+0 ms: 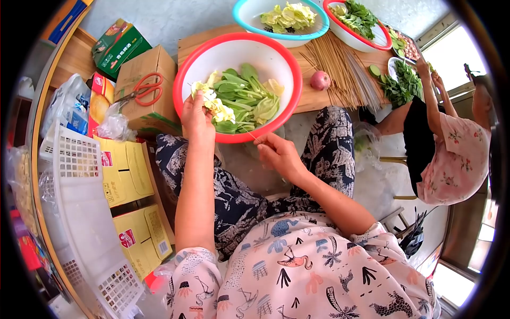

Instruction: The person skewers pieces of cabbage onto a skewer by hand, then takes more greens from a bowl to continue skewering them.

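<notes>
My left hand (196,116) is over the left rim of a white bowl with a red rim (292,61), its fingers closed on pale yellow-green leaves (219,110). Inside the bowl lie green leafy vegetables (241,93) and a few paler leaves. Just outside the bowl's near rim is my right hand (279,155); its thumb and index finger pinch the end of a thin stick (252,135) that points toward the rim. Most of that stick is hard to make out.
Many thin skewers (340,69) and a red onion (320,80) lie right of the bowl. Behind are a blue-rimmed bowl (244,26) and another red-rimmed bowl (385,47). Orange-handled scissors (144,89) rest on a cardboard box (154,64). A co-worker (457,154) sits at the right.
</notes>
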Tool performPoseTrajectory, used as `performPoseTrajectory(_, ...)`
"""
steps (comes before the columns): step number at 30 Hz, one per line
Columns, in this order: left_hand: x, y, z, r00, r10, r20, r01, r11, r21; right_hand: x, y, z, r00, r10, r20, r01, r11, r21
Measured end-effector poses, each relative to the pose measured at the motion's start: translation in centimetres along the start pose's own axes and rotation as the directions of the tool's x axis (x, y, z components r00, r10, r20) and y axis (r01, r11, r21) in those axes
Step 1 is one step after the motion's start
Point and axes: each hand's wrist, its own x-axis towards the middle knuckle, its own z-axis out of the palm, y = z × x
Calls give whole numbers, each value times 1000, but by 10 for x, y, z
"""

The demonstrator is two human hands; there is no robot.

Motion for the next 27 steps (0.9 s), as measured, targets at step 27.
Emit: performPoseTrajectory(27, -19, 12, 17, 972, -179, 152, 183, 983, -13, 136, -85, -167, 956, -68, -284, 101, 990, 100)
